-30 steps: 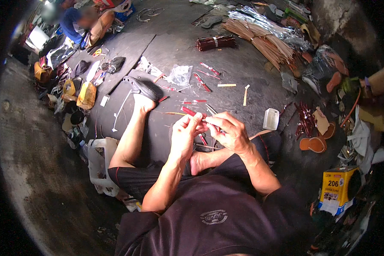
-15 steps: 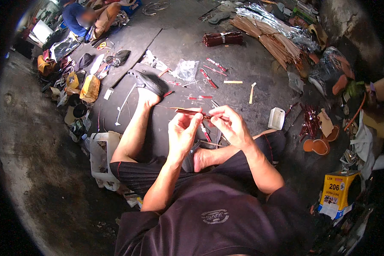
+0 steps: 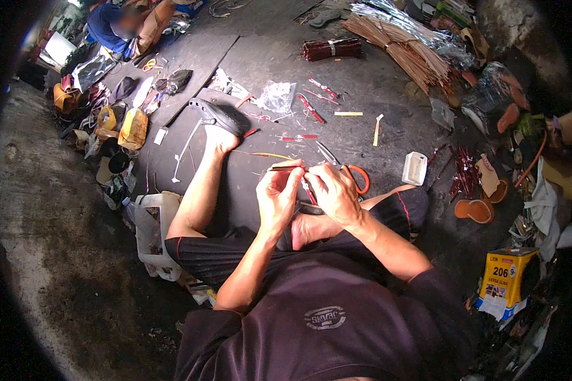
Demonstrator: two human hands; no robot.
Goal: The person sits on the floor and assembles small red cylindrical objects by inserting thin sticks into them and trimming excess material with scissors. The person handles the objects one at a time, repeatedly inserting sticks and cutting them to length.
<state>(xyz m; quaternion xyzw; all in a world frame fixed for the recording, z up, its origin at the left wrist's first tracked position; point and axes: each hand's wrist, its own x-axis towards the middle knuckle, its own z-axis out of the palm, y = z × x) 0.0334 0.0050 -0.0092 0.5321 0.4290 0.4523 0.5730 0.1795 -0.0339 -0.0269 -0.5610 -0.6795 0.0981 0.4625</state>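
My left hand (image 3: 276, 200) pinches a thin dark red-brown strip (image 3: 281, 168) between thumb and fingers, in front of my chest. My right hand (image 3: 333, 195) is closed at the strip's right end, its fingertips meeting those of the left hand; they partly hide the strip. A thin tan strand (image 3: 270, 155) shows just beyond the left fingers. Scissors with orange handles (image 3: 362, 180) lie on the floor past my right hand. Under the hands, a red strip (image 3: 309, 190) is partly covered by my right fingers. Other short red strips (image 3: 299, 137) lie farther off.
A bundle of dark red strips (image 3: 332, 49) and a sheaf of long brown strips (image 3: 400, 54) lie at the back. A white tray (image 3: 414, 173), a yellow tin (image 3: 507, 279) and brown soles (image 3: 473, 211) are at right. A white container (image 3: 156, 235) stands left. Another person (image 3: 111, 28) sits far left.
My hands have drawn closer together, with the right one turned further over the strip. The orange scissor handles, hidden before, now show beside my right hand. The view has shifted slightly.
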